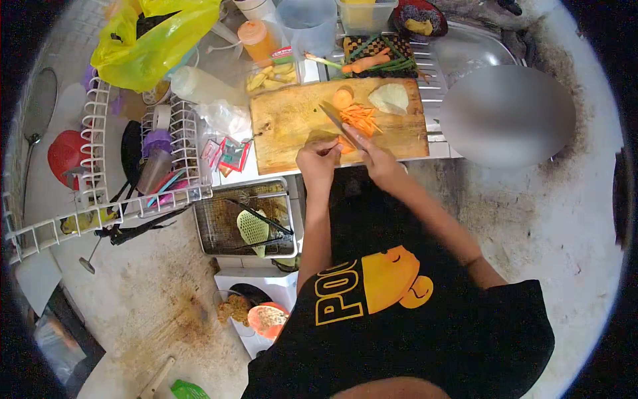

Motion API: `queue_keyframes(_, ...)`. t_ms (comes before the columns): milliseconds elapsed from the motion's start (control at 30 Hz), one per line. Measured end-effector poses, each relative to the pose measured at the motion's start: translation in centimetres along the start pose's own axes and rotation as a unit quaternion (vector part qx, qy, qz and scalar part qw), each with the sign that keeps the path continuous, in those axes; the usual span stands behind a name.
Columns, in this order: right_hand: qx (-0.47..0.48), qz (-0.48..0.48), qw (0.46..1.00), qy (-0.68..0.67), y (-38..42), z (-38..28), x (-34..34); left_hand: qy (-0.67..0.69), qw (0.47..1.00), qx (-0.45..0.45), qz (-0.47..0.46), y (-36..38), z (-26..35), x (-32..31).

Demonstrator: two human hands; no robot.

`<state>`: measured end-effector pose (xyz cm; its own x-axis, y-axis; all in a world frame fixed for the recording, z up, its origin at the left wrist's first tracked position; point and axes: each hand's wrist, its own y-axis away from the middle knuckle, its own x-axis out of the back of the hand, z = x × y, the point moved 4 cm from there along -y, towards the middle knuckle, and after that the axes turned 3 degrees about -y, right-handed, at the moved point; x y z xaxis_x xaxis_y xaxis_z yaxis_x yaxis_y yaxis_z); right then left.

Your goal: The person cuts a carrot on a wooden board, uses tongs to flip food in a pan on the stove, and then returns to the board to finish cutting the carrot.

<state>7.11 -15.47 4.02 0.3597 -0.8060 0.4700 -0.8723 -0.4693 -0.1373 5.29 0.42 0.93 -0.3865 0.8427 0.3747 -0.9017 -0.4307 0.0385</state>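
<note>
My right hand [381,165] is wrapped around the handle of a knife [332,117], whose blade points up and left over a wooden cutting board [282,136]. At the board's near edge, the bent fingers of my left hand [319,159] press on a carrot piece [345,144], partly hidden between the hands. Beyond the blade lies a pile of thin carrot strips [359,120]. A round carrot chunk [343,99] sits just behind that pile. Further right on the board rests a pale cabbage wedge [389,98].
Behind the board are a woven tray [405,48] with a carrot and green stalks, a tub of yellow pieces [271,78] and an orange-capped bottle [256,38]. A white wire rack [96,156] stands left. The metal sink [475,50] is at right, partly behind a blurred oval.
</note>
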Motion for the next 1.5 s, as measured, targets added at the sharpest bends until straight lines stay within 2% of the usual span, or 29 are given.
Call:
queue_keyframes(33, -0.091, -0.028, 0.994, 0.049, 0.6, -0.2, 0.0, 0.0, 1.0, -0.001, 0.002, -0.2, -0.3, -0.1)
queue_keyframes(67, -0.09, -0.03, 0.994, 0.049, 1.1, 0.1, -0.7, -0.012, 1.0, 0.011, 0.003, -0.3, -0.7, -0.1)
queue_keyframes(133, 0.008, 0.039, 0.973, 0.226, 2.1, -0.3, -1.6, -0.025, 0.999, 0.025, -0.001, -0.1, -0.4, 0.0)
queue_keyframes(167, 0.007, 0.039, 0.973, 0.227, 2.6, 0.0, -1.7, -0.023, 0.999, 0.034, -0.01, -0.1, -0.2, 0.1)
queue_keyframes(233, -0.064, -0.033, 0.974, 0.213, 2.6, -0.5, -1.7, -0.021, 0.999, 0.043, -0.02, -0.1, -0.2, 0.1)
queue_keyframes(300, -0.059, -0.027, 0.972, 0.227, 2.5, -1.0, -1.8, -0.026, 1.0, -0.006, -0.002, -0.2, -0.3, 0.1)
queue_keyframes(367, -0.053, -0.022, 0.969, 0.242, 2.5, -1.4, -1.8, -0.03, 0.999, -0.017, 0.006, -0.1, -0.6, 0.1)
queue_keyframes(433, -0.116, -0.084, 0.948, 0.283, 2.5, -1.4, -2.0, -0.037, 0.999, -0.029, 0.014, -0.1, -0.2, 0.3)
queue_keyframes(500, -0.148, -0.115, 0.943, 0.276, 2.2, -1.9, -1.7, -0.023, 1.0, 0.017, -0.001, 0.0, -0.2, 0.3)
queue_keyframes(633, -0.2, -0.182, 0.925, 0.267, 1.8, -2.3, -1.5, 0.002, 1.0, 0.025, -0.013, -0.1, -0.3, 0.3)
queue_keyframes(700, -0.207, -0.177, 0.926, 0.26, 1.6, -2.0, -1.6, -0.052, 0.997, -0.048, 0.015, -0.1, 0.6, 0.4)
queue_keyframes(833, -0.214, -0.157, 0.934, 0.239, 0.8, -1.3, -2.1, -0.083, 0.996, -0.024, -0.008, -0.2, -0.5, 0.3)
queue_keyframes(900, -0.203, -0.13, 0.943, 0.229, 0.1, -1.1, -2.4, -0.047, 0.999, 0.022, -0.013, -0.2, -0.5, 0.2)
queue_keyframes(967, -0.189, -0.1, 0.952, 0.219, -0.3, -0.8, -2.5, -0.048, 0.999, 0.015, -0.014, -0.2, -0.2, 0.3)
queue_keyframes(1033, -0.217, -0.127, 0.948, 0.195, -0.3, -0.1, -2.8, -0.046, 0.999, 0.006, -0.013, -0.4, 0.2, 0.4)
queue_keyframes(1100, -0.198, -0.099, 0.956, 0.192, 0.0, 0.6, -3.1, -0.042, 0.998, 0.032, -0.03, -0.3, -0.1, 0.3)
queue_keyframes(1233, -0.133, -0.028, 0.973, 0.186, 0.2, 1.3, -3.3, -0.067, 0.998, -0.015, -0.012, -0.2, 0.7, 0.5)
queue_keyframes(1333, -0.166, -0.076, 0.965, 0.187, -0.1, 0.6, -2.8, -0.074, 0.997, -0.016, -0.013, -0.1, 1.3, 0.4)
queue_keyframes(1433, -0.143, -0.037, 0.957, 0.251, 0.2, 0.5, -3.7, -0.084, 0.996, -0.026, -0.004, 0.0, 0.6, 0.3)
queue_keyframes(1500, -0.13, -0.042, 0.955, 0.262, 0.5, 0.5, -3.5, -0.06, 0.998, -0.011, 0.002, 0.1, 0.5, 0.2)
